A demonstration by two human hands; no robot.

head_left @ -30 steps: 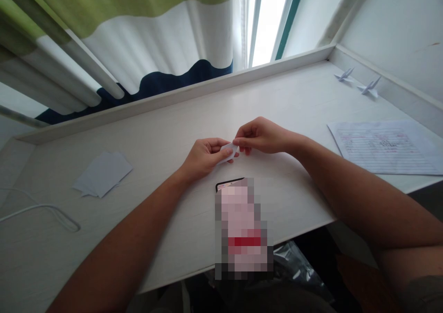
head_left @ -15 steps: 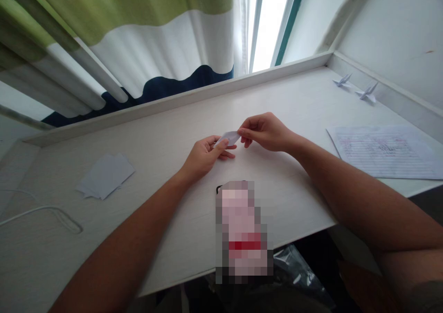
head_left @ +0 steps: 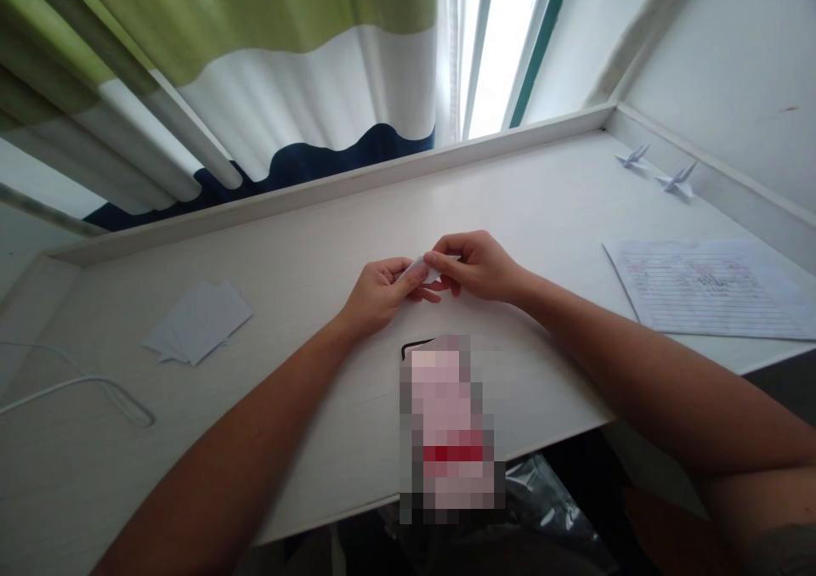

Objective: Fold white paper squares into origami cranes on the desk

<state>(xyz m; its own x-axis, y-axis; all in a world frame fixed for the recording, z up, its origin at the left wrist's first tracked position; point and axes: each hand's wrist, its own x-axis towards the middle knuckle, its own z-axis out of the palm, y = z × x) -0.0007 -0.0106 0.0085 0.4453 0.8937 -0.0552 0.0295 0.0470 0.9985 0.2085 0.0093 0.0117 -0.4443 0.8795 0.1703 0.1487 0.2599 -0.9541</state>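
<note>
A white tabletop [head_left: 306, 236] spans the frame, with a raised rim [head_left: 350, 168] along its far edge and up its sides. At left lies a fanned stack of blank white paper [head_left: 210, 321], overlapping; nearer the left edge, a white cable [head_left: 82, 381] bends into a loop. A dark-edged, pixelated phone-like object [head_left: 446, 406] lies at lower centre. At right is lined paper [head_left: 707, 287] covered in writing; at upper right, two small folded paper figures [head_left: 677, 178] sit near the rim.
</note>
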